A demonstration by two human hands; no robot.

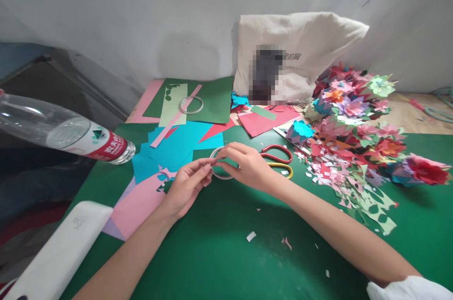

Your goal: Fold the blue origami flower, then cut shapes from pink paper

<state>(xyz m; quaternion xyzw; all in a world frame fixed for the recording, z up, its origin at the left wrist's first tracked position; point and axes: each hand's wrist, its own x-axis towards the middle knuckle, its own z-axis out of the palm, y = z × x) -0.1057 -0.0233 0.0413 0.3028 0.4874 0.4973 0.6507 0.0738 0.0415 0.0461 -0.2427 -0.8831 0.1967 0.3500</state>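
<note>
My left hand (187, 184) and my right hand (245, 162) meet above the green table (212, 253), fingertips pinched together. Between them is something tiny and pale that is too small to make out. Just behind the fingers lies a white ring, perhaps a tape roll (222, 177), partly hidden by my right hand. Beyond my right wrist rest scissors with one red and one yellow handle (291, 154), partly covered by the hand. Blue paper sheets (173, 142) and a pink sheet (138, 205) spread out beside my left hand.
A plastic water bottle (88, 137) and a white oblong device (67, 253) are on the left. Green card (215, 97) bearing another ring (191, 112) lies at the back. A cloth bag (300, 36) leans on the wall. Paper flowers (354, 106) and scraps (368, 196) crowd the right.
</note>
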